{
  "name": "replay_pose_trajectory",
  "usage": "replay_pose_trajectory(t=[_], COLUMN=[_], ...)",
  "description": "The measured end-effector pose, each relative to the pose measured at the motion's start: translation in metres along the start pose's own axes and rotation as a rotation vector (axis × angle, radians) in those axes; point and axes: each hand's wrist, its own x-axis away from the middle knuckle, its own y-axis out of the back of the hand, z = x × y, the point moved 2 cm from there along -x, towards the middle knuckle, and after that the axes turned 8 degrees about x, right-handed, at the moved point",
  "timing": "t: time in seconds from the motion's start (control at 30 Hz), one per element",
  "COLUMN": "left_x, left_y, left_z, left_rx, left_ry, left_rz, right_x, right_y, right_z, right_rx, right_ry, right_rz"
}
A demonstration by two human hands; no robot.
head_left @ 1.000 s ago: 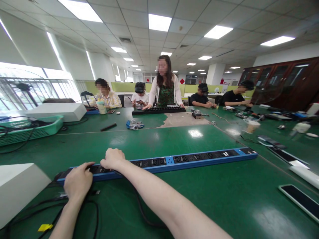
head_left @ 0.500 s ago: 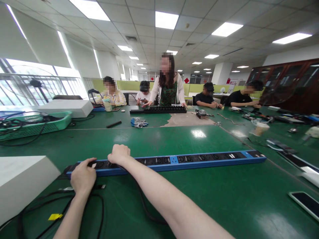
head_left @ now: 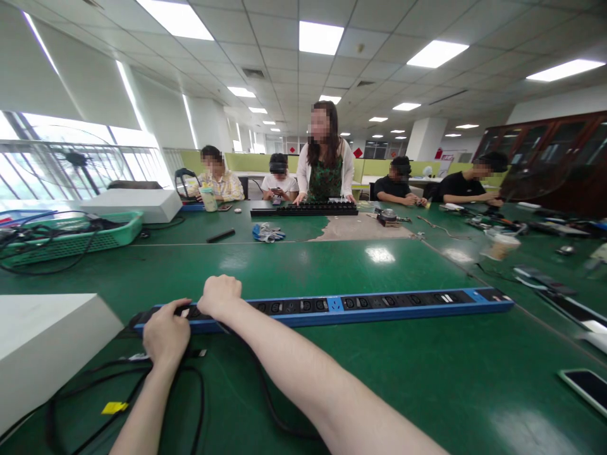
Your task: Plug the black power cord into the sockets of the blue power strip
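Note:
A long blue power strip (head_left: 360, 306) with several black sockets lies across the green table (head_left: 303, 265) in front of me. My left hand (head_left: 165, 335) rests on its left end, fingers curled over the strip near where a black cable (head_left: 190, 398) leaves it. My right hand (head_left: 219, 296) is closed in a fist on top of the strip just right of the left hand; what it holds, if anything, is hidden. The black cable loops on the table under my arms, with a yellow tag (head_left: 114, 407) on it.
A white box (head_left: 42, 341) stands at my left. A green basket (head_left: 71, 234) of cables and another white box (head_left: 137, 203) sit further back. A phone (head_left: 585, 387) lies at right. Several people sit or stand at the far side by a black strip (head_left: 303, 210).
The view has shifted slightly, so the strip and hands sit a bit further right. My right hand has slid a little left toward the left hand; both stay on the strip's left end.

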Motion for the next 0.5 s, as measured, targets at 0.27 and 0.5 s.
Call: replay_pose_trajectory(t=[0.27,0.5], left_x=[0.001,0.002], left_y=[0.004,0.007], left_z=[-0.005,-0.009], left_rx=[-0.006,0.002], left_ry=[-0.008,0.017], left_rz=[0.004,0.026], right_x=[-0.011,-0.013], right_y=[0.007,0.002], right_z=[-0.003,-0.02], right_rx=[-0.1,-0.17], right_ry=[0.056,0.046], right_rz=[0.197,0.168])
